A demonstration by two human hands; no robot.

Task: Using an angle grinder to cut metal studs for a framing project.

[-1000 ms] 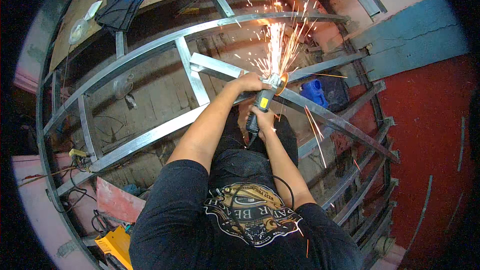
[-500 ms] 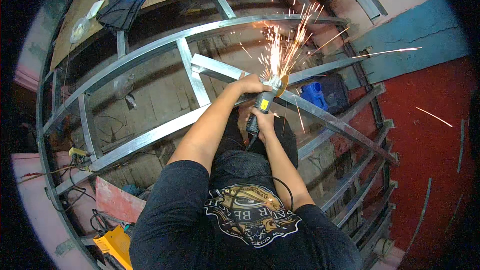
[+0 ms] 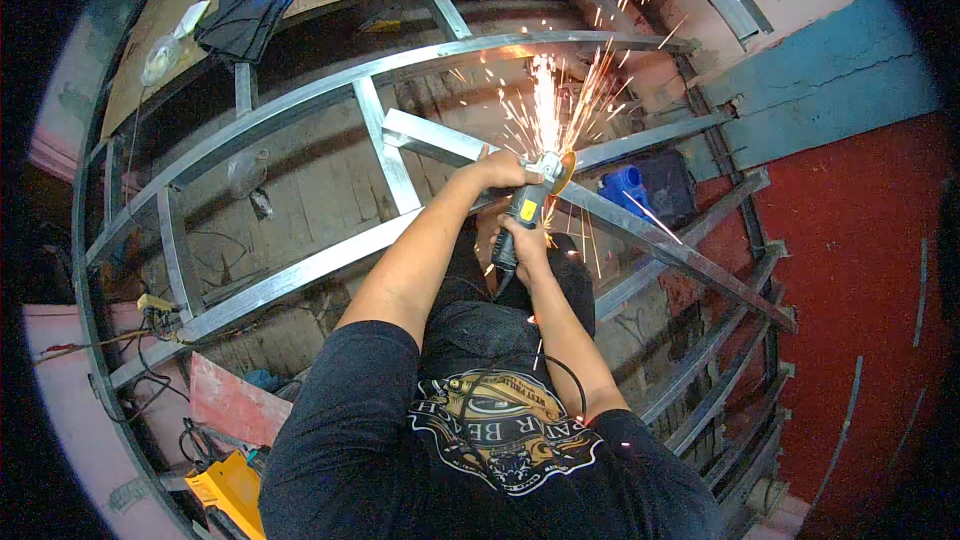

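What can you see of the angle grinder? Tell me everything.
The angle grinder has a dark grey body, yellow label, silvery head and orange-looking disc. Pointing forward, it throws sparks beside the metal bar. The left hand holds it near the head, the right hand around the rear.

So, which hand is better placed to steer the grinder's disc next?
Probably the left hand: it grips the grinder near the disc, while the right hand holds it farther back.
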